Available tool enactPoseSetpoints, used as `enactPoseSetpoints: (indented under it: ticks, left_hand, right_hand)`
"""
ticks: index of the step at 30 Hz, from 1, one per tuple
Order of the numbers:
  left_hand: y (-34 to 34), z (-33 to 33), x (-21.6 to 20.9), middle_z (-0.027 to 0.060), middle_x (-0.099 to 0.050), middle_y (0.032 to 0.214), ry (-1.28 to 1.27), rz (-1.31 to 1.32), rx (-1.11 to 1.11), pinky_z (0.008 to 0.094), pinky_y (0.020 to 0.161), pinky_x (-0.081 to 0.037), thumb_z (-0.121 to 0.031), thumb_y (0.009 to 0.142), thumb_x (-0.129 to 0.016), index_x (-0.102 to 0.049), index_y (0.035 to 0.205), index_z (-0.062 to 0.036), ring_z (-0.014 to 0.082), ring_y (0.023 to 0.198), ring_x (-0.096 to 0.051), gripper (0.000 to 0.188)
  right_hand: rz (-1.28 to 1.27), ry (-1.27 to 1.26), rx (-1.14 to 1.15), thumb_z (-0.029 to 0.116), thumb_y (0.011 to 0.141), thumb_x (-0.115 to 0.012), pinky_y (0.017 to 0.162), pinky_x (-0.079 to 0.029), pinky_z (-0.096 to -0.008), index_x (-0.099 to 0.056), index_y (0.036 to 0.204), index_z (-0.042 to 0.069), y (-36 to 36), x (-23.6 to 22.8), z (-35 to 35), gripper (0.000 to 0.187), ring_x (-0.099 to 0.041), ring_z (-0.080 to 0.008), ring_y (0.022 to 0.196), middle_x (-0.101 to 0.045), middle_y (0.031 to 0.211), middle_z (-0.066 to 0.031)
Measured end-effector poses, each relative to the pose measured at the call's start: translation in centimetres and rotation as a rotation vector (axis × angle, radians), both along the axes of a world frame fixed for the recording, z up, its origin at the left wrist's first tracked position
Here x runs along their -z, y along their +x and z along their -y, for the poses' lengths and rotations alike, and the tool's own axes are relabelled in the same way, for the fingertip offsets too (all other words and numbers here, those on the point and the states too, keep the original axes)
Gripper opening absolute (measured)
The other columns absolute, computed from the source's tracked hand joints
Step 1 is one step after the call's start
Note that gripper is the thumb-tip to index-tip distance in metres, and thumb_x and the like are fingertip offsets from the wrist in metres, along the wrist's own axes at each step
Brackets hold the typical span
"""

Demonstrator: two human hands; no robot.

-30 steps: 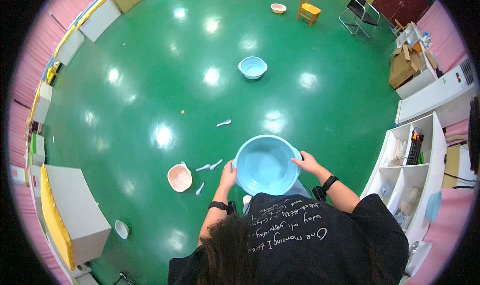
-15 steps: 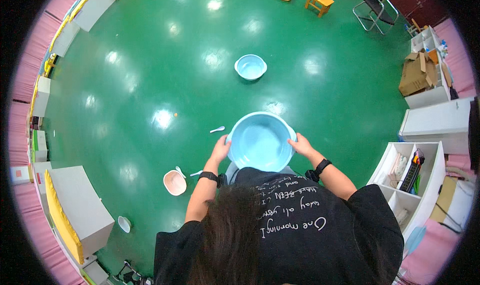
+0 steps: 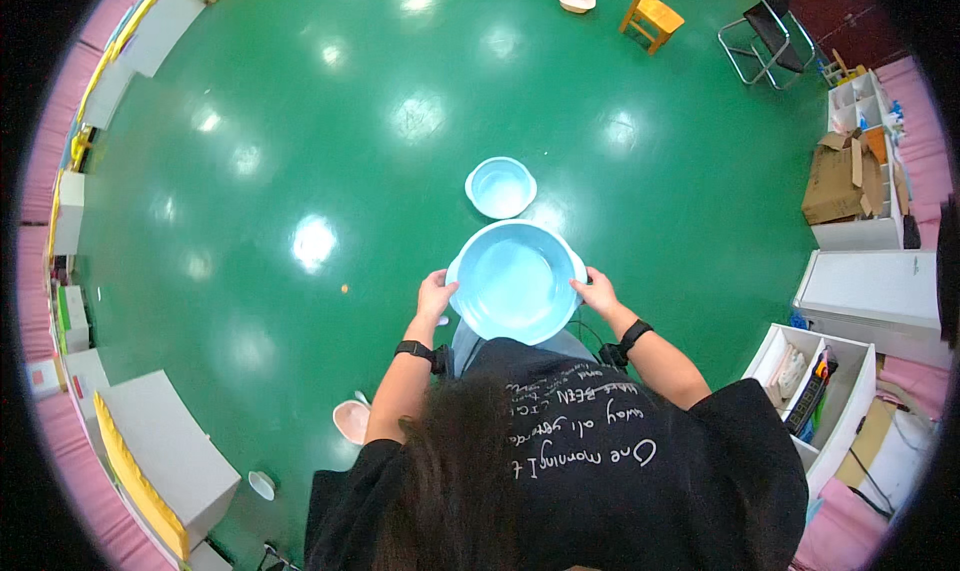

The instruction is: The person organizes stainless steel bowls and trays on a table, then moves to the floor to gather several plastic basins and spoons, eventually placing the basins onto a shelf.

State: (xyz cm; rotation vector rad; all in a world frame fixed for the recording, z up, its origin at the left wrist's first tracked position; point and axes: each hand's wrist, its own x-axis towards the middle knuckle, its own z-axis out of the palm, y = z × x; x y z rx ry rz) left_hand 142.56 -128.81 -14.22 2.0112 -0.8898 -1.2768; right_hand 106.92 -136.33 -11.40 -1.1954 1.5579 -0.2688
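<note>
A large light-blue basin (image 3: 516, 281) is held level in front of my body. My left hand (image 3: 436, 295) grips its left handle, with the thumb over the rim. On the opposite side my right hand (image 3: 596, 292) is closed on the right handle in the same way. Nothing shows inside the basin. Just beyond its far rim, a smaller light-blue basin (image 3: 501, 188) stands upright on the green floor. A white spoon (image 3: 443, 321) lies partly hidden beside my left wrist. Near my left forearm is a pale pink basin (image 3: 351, 422), partly covered by the arm.
A small orange object (image 3: 345, 289) lies on the floor at left. Far off are another pink basin (image 3: 576, 0), a yellow chair (image 3: 655, 16) and a black chair (image 3: 768, 31). White shelves (image 3: 812, 391) and a cardboard box (image 3: 842, 181) line the right; a white cabinet (image 3: 165, 451) stands left.
I have moved forward with the large basin still in both hands. The smaller blue basin is now closer to it, and the floor items at left have slid back toward my body.
</note>
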Motion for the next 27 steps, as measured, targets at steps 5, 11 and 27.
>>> enactPoseSetpoints:
  ticks: [5,11,27]
  left_hand:
    - [2.2,13.3,2.4,0.0166,-0.060,0.107,-0.047,-0.068,0.013,0.0317,0.082,-0.048,-0.003,0.074,-0.065,-0.048,0.117,0.0073,0.0201,0.094,-0.060,0.048]
    - [3.3,26.1,9.7,0.0149,-0.063,0.099,-0.003,-0.229,-0.022,0.0315,0.078,-0.049,-0.003,0.073,-0.065,-0.051,0.114,0.0083,0.0201,0.090,-0.061,0.045]
    - [6.4,40.1,39.0,0.0135,-0.064,0.100,0.062,-0.234,-0.147,0.0296,0.075,-0.048,-0.006,0.075,-0.067,-0.053,0.115,0.0069,0.0180,0.085,-0.061,0.044]
  right_hand:
    - [0.041,-0.085,0.025,0.017,0.079,-0.064,0.059,-0.053,-0.0304,-0.046,0.120,-0.002,1.2,5.8,10.4,0.048,-0.061,-0.0192,0.078,-0.059,0.100,-0.0118]
    - [-0.007,-0.070,0.131,0.016,0.074,-0.066,0.085,-0.045,-0.0340,-0.050,0.115,-0.005,3.5,11.4,20.6,0.048,-0.058,-0.0258,0.097,-0.060,0.106,-0.0191]
    - [-0.385,0.001,-0.238,0.024,0.077,-0.059,0.084,-0.044,-0.0436,-0.044,0.104,-0.011,7.8,42.0,35.8,0.046,-0.055,-0.0422,0.096,-0.055,0.102,-0.0308]
